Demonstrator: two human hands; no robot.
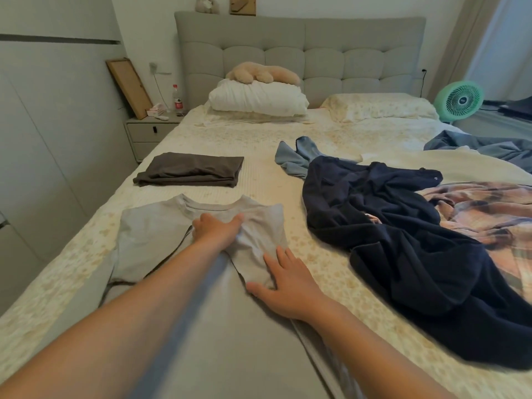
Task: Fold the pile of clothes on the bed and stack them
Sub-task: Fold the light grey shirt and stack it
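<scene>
Grey shirt (pixel 149 234) spread on the bed (pixel 259 139), both hands on it.

Lying neck-up on the near left of the bed, the shirt has its right sleeve folded in over the chest; the left hand (pixel 216 230) pinches a bunch of that cloth below the collar, fingers closed on it, while the right hand (pixel 285 283) lies open and flat on the folded sleeve's lower edge. Beyond it sits a folded dark grey garment (pixel 190 169). To the right lie an unfolded navy garment (pixel 403 234), a light blue piece (pixel 293 159) and a plaid cloth (pixel 486 208).
</scene>
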